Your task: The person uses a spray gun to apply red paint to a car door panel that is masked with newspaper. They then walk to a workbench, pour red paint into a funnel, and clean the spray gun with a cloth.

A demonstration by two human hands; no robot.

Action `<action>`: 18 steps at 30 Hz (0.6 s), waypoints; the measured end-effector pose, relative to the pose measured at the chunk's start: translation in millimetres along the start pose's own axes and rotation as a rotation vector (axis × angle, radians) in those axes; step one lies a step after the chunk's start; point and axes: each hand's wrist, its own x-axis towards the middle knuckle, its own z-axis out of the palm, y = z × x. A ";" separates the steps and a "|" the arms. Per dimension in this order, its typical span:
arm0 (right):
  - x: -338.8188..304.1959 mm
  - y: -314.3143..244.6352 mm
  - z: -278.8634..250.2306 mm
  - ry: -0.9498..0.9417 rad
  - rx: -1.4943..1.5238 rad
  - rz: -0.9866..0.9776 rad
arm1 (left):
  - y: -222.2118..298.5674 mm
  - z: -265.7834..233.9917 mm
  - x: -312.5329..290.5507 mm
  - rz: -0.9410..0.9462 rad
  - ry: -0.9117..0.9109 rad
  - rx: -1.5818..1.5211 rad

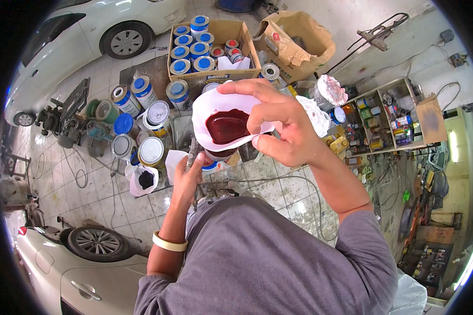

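Observation:
A white paper paint strainer [202, 118] with a pool of dark red paint [227, 126] in it is held up by my right hand [281, 123]. My right fingers and thumb are closed on its right rim. Lower and to the left, my left hand [186, 176] is closed round a slim grey metal part, which looks like a spray gun [193, 149]. Most of that tool is hidden by my hand and the strainer. Just under the strainer, part of a cup [219, 156] with dark red in it shows.
Several paint cans [151, 150] stand left of my hands. Beside them sits a paper cone with a black inside [142, 181]. A cardboard box [215, 73] of blue-capped cans lies ahead, a torn box [299, 44] to its right. A shelf [383, 115] stands right; cars [79, 275] are left.

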 end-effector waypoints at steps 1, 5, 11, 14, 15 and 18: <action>-0.3 0.1 -0.4 0.003 0.003 -0.001 | 0.6 -0.3 -0.1 -0.003 -0.005 -0.005; -1.2 -2.3 -0.1 -0.014 0.002 0.038 | 0.0 -1.6 2.8 -0.004 -0.028 -0.016; -4.5 -1.5 -4.0 0.010 -0.024 0.023 | 4.1 5.2 2.3 -0.003 -0.047 -0.008; -5.5 -2.2 -6.9 0.008 -0.027 0.034 | 2.3 8.0 3.7 0.004 -0.039 0.014; -6.0 -2.1 -7.7 0.013 -0.025 0.030 | 1.7 9.0 3.6 0.013 -0.038 0.022; -6.8 -2.9 -11.4 0.015 -0.043 0.010 | 4.0 12.5 2.8 0.023 -0.046 0.041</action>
